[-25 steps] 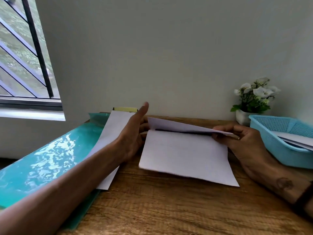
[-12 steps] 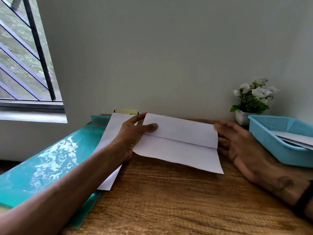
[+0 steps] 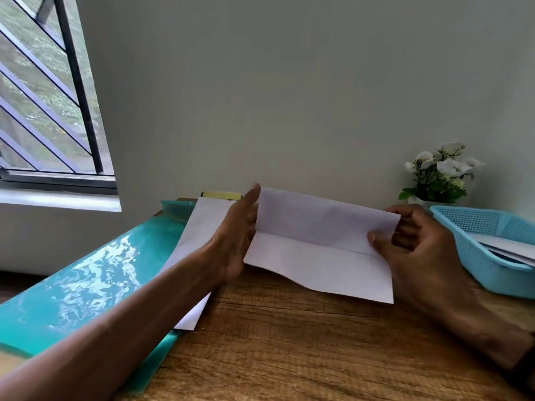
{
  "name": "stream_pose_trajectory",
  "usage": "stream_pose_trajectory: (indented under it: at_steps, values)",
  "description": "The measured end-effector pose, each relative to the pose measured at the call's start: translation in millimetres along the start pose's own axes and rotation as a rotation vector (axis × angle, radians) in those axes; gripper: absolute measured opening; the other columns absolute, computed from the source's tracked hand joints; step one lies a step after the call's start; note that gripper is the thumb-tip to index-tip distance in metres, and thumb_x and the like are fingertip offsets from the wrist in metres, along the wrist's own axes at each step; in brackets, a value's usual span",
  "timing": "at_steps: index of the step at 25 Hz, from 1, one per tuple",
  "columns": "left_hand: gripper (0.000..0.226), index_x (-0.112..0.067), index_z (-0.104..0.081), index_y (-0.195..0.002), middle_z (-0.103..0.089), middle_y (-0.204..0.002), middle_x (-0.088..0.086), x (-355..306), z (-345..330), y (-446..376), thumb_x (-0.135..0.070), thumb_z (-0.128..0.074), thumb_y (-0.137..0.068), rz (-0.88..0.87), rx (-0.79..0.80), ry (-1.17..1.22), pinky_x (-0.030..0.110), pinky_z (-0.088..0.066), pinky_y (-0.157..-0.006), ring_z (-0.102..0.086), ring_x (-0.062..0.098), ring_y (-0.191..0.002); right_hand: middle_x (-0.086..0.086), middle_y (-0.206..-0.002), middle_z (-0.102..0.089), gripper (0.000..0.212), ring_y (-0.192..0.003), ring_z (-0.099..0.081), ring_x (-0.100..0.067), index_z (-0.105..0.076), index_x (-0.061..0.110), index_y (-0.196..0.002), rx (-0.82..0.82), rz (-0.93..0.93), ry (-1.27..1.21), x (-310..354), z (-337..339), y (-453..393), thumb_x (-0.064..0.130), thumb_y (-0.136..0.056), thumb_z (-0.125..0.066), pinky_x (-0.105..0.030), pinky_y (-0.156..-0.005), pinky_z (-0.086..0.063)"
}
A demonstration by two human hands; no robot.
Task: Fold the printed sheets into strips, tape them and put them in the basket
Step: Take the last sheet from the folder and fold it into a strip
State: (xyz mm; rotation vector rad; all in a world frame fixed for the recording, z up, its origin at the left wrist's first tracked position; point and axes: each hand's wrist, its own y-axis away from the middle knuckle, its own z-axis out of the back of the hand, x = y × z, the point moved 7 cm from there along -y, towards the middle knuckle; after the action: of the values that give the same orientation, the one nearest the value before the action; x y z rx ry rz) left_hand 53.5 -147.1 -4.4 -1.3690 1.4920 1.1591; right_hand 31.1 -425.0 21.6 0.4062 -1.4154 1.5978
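Holding a white, once-creased paper sheet above the brown wooden table, both hands grip its short ends. Left hand grasps the left edge, thumb up along it; the fingers behind are hidden. Right hand pinches the right end, thumb in front, fingers curled behind. Upper flap stands raised toward the wall. Light blue plastic mesh basket sits right, holding what look like folded white papers. More white sheets lie on a teal plastic folder at left.
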Motion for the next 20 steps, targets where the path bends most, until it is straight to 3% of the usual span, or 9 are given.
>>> stream_pose_trajectory:
  at_steps: [3, 6, 9, 12, 15, 17, 20]
  values:
    - [0.069, -0.011, -0.072, -0.124, -0.078, -0.109, 0.014, 0, -3, 1, -0.069, -0.064, -0.088, 0.048, 0.052, 0.139, 0.045, -0.057, -0.095, -0.074, 0.032, -0.098, 0.018, -0.109, -0.068, 0.023, -0.103, -0.065, 0.004, -0.063, 0.029, -0.11, 0.067, 0.198, 0.091, 16, -5, 7, 0.021, -0.091, -0.073, -0.018, -0.071, -0.061]
    - [0.073, -0.01, -0.06, -0.14, -0.071, -0.112, 0.019, -6, 2, 1, -0.046, -0.084, -0.081, 0.024, 0.067, 0.286, 0.058, -0.057, -0.098, -0.075, 0.036, -0.096, 0.015, -0.116, -0.067, 0.029, -0.114, -0.062, -0.001, -0.07, 0.028, -0.103, 0.161, 0.331, 0.217, 20, -14, 11, 0.006, -0.086, -0.076, -0.02, -0.086, -0.057]
    - [0.035, -0.006, -0.066, -0.118, -0.069, -0.119, 0.021, -6, 9, -3, -0.003, -0.079, -0.085, -0.025, -0.02, 0.266, 0.047, -0.066, -0.079, -0.077, 0.036, -0.097, 0.012, -0.122, -0.064, 0.043, -0.121, -0.055, 0.003, -0.075, 0.028, -0.097, 0.203, 0.353, 0.254, 23, -18, 12, -0.01, -0.079, -0.074, -0.004, -0.094, -0.043]
    - [0.043, -0.011, -0.064, -0.123, -0.07, -0.12, 0.021, -3, 11, -5, 0.014, -0.068, -0.088, -0.046, -0.057, 0.227, 0.038, -0.067, -0.072, -0.076, 0.033, -0.099, 0.017, -0.128, -0.064, 0.045, -0.126, -0.054, 0.004, -0.077, 0.032, -0.101, 0.2, 0.162, 0.157, 13, -19, 10, -0.008, -0.091, -0.06, -0.006, -0.09, -0.047]
    - [0.046, -0.01, -0.061, -0.129, -0.069, -0.124, 0.021, -10, 14, -8, 0.012, -0.069, -0.088, -0.122, -0.06, 0.24, 0.039, -0.067, -0.078, -0.075, 0.035, -0.104, 0.005, -0.12, -0.075, 0.028, -0.118, -0.069, -0.015, -0.074, 0.029, -0.117, 0.202, -0.245, -0.354, -10, -21, 5, 0.013, -0.102, -0.056, -0.035, -0.093, -0.056]
    - [0.044, -0.005, -0.061, -0.129, -0.069, -0.124, 0.022, -8, 12, -9, 0.009, -0.071, -0.088, -0.144, -0.048, 0.219, 0.042, -0.066, -0.081, -0.075, 0.035, -0.106, -0.004, -0.114, -0.078, 0.027, -0.107, -0.075, -0.025, -0.072, 0.024, -0.121, 0.256, -0.453, -0.583, -13, -29, 9, 0.027, -0.095, -0.067, -0.048, -0.09, -0.059]
    - [0.046, -0.005, -0.064, -0.128, -0.072, -0.123, 0.021, -7, 4, -6, -0.001, -0.08, -0.085, -0.2, 0.012, 0.085, 0.047, -0.064, -0.089, -0.075, 0.035, -0.107, 0.001, -0.099, -0.08, 0.033, -0.088, -0.078, -0.02, -0.071, 0.032, -0.102, 0.283, -0.429, -0.315, -18, -31, 14, 0.031, -0.072, -0.084, -0.042, -0.075, -0.064]
